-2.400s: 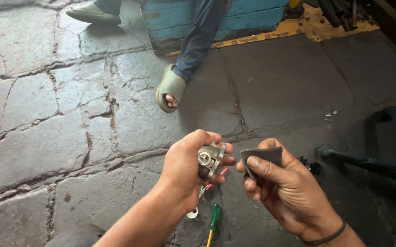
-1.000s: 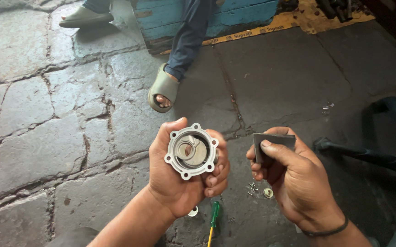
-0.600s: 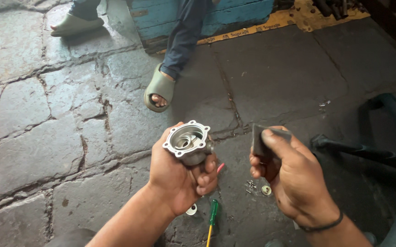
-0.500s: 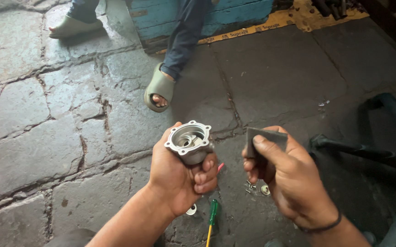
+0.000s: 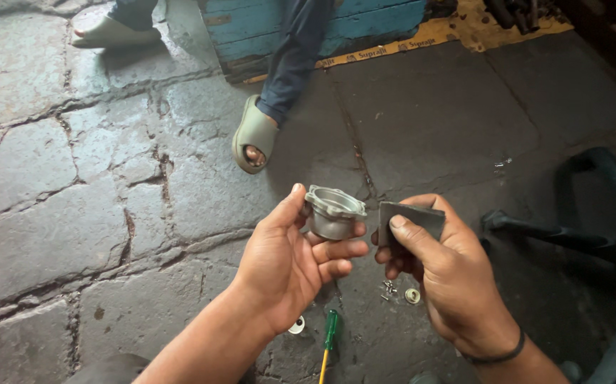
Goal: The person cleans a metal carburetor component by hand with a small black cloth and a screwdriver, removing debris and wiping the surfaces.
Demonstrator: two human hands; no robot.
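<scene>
Two hands busy: my left hand (image 5: pixel 290 259) grips a metal housing (image 5: pixel 333 212), my right hand (image 5: pixel 450 274) pinches a dark pad (image 5: pixel 411 217).

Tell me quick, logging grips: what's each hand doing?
Left hand: holding grey metal housing.
Right hand: pinching dark flat pad.

My left hand (image 5: pixel 286 267) holds a grey metal housing (image 5: pixel 333 212), flanged rim tilted up, thumb on its far side and fingers (image 5: pixel 340 250) beneath. My right hand (image 5: pixel 450 274) pinches a dark flat pad (image 5: pixel 421 217) just beside the housing. On the stone floor (image 5: pixel 59 206) below lie small screws (image 5: pixel 389 289), a washer (image 5: pixel 412 296) and a green-handled screwdriver (image 5: pixel 330 333). Another person's sandalled foot (image 5: pixel 254 135) rests well apart.
</scene>
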